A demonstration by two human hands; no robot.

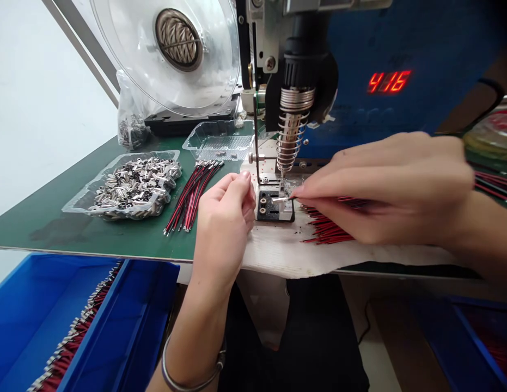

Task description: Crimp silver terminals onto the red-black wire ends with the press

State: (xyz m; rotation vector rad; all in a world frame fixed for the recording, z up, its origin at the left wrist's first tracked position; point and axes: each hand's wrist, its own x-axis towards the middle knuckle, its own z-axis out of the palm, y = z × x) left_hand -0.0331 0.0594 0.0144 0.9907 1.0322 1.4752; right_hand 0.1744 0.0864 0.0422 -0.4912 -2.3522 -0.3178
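Note:
My right hand (384, 185) reaches in from the right, fingers pinched on a small metal sleeve (280, 200) held over the black fixture block (269, 209) under the soldering iron tip (289, 136). Beneath that hand lies a bundle of red and black wires (327, 226). My left hand (226, 218) rests just left of the fixture, fingers curled with thumb and forefinger pressed together; what they hold, if anything, is hidden. A metal bangle sits on that wrist.
A clear tray of metal sleeves (134, 185) and another red-black wire bundle (194, 193) lie on the green bench at left. Behind are an empty clear tray (218, 142), a solder spool (175, 49) and a red display (389, 81). A blue bin (53, 326) below holds finished wires.

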